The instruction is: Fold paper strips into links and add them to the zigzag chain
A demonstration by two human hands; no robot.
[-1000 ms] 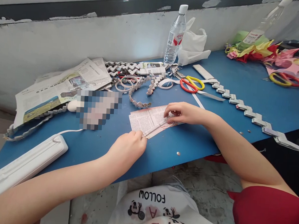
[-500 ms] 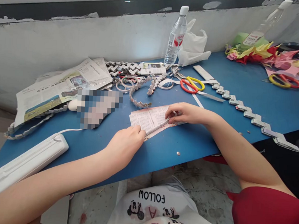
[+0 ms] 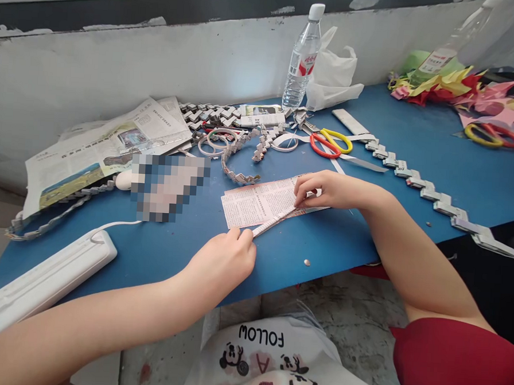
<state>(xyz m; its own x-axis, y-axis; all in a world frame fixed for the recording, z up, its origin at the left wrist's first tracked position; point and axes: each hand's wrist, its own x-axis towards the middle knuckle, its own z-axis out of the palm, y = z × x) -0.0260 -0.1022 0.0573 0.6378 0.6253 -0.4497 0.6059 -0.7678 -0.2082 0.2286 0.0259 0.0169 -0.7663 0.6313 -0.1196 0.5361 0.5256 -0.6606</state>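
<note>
Strip [image 3: 276,220] slants along the near edge of the sheets [image 3: 256,199], in the right hand's [image 3: 332,192] narrow pinch and the left hand's [image 3: 225,258] curled fingers (tips hidden); seemingly mid-fold, the next move calls for even tension.

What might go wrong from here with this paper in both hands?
The narrow folded strip could loosen if the left hand or right hand slips off its end. The printed paper behind might crease crookedly. A stray reach could knock the nearer scissors.
</note>
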